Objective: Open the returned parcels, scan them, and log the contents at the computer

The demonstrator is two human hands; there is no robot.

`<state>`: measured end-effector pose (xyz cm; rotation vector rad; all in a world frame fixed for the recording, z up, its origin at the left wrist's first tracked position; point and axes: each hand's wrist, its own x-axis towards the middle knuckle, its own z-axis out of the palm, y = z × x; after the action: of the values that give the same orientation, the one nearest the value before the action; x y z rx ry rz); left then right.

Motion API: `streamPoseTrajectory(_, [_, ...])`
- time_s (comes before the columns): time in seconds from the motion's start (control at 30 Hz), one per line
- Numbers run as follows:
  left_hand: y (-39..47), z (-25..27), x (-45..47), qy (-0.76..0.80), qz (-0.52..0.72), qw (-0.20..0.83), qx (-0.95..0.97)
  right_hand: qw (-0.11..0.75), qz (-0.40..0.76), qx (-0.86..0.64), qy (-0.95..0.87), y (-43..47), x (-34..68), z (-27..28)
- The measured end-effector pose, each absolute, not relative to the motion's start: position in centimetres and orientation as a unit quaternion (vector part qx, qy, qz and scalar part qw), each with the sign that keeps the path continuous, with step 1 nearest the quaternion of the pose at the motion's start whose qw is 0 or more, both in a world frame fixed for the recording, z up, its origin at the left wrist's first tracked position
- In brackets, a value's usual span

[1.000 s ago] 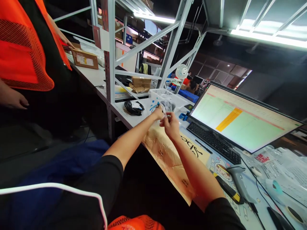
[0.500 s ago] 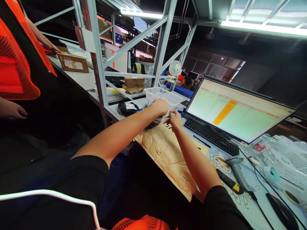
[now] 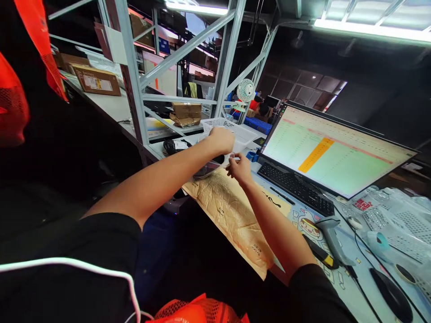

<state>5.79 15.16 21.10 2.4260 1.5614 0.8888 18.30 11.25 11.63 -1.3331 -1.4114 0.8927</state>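
My left hand (image 3: 222, 140) is closed, its fingertips turned away, at the upper edge of a clear plastic bag (image 3: 209, 169) with something dark inside. Just to its right, my right hand (image 3: 240, 168) pinches the same bag's edge between thumb and fingers. What the dark contents are, I cannot make out. Under both forearms a brown padded envelope (image 3: 225, 211) lies over the desk's front edge. A black plastic-wrapped packet (image 3: 175, 146) with a white label sits left of the bag.
Behind my hands stands a white perforated basket (image 3: 242, 137). To the right are a monitor (image 3: 336, 152), keyboard (image 3: 296, 188), barcode scanner (image 3: 333, 240), box cutter (image 3: 319, 252) and mouse (image 3: 390, 294). A grey rack post (image 3: 133, 89) rises at left, beside a person in an orange vest (image 3: 13, 103).
The bag's upper edge has shifted slightly left and its dark contents show more. Both hands have moved a little up and left. The person at left has drawn their hand off the cardboard box.
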Motion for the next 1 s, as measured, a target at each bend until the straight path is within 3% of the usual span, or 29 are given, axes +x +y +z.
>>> streamPoseTrajectory(0.1, [12.4, 19.8, 1.7, 0.462, 0.434, 0.049, 0.772, 0.472, 0.375, -0.548, -0.579, 10.9, 19.3, 11.2])
streamPoseTrajectory(0.2, [10.2, 13.9, -2.7, 0.316, 0.609, 0.148, 0.712, 0.455, 0.393, -0.545, -0.584, 10.0, 20.5, 10.5])
streamPoseTrajectory(0.3, [9.3, 6.3, -4.6, 0.336, 0.634, 0.281, 0.638, 0.432, 0.411, -0.542, -0.593, 8.9, 21.1, 9.7])
streamPoseTrajectory(0.4, [9.1, 1.5, -3.9, 0.371, 0.624, 0.317, 0.61, 0.412, 0.414, -0.542, -0.605, 8.2, 21.1, 9.0])
streamPoseTrajectory(0.7, [9.7, 0.8, -3.1, 0.373, 0.468, 0.084, 0.797, 0.366, 0.319, -0.582, -0.653, 7.7, 21.8, 8.0])
streamPoseTrajectory(0.93, [9.3, -2.1, -2.8, 0.345, 0.471, -0.05, 0.81, 0.407, 0.068, -0.568, -0.712, 5.7, 22.8, 8.8])
streamPoseTrajectory(1.0, [9.0, -2.4, -2.4, 0.324, 0.462, -0.079, 0.822, 0.363, 0.02, -0.499, -0.787, 4.7, 21.7, 8.5])
